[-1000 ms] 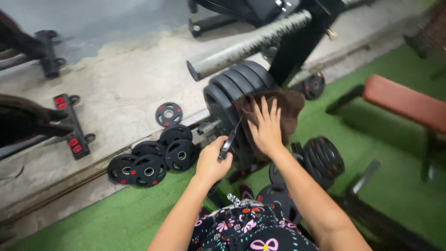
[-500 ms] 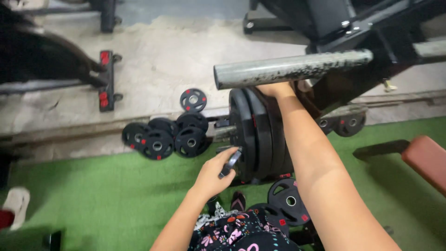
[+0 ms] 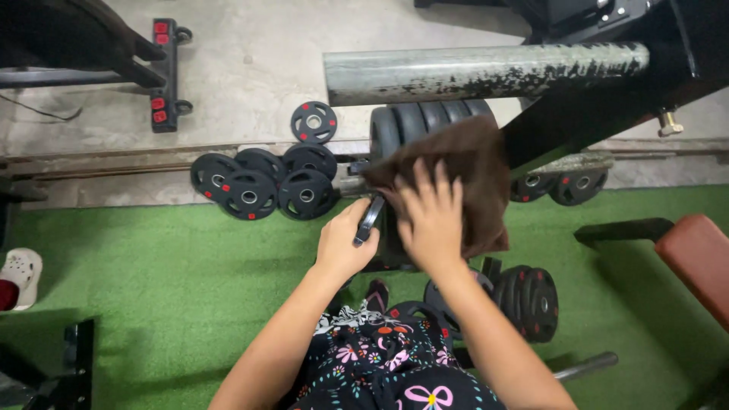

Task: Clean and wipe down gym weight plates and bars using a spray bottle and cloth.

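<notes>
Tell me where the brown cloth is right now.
In the head view, centre-right: the brown cloth drapes over the upright weight plates, pressed by the right hand, below the steel sleeve.

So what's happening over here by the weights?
A person is leaning over a stack of black weight plates loaded on a gym machine. Their right hand presses a brown cloth flat against the plates, as if wiping them. Their left hand holds a small dark object beside the stack; what it is cannot be told. More small plates lie on the floor to the left, at the edge of the green turf.
</notes>
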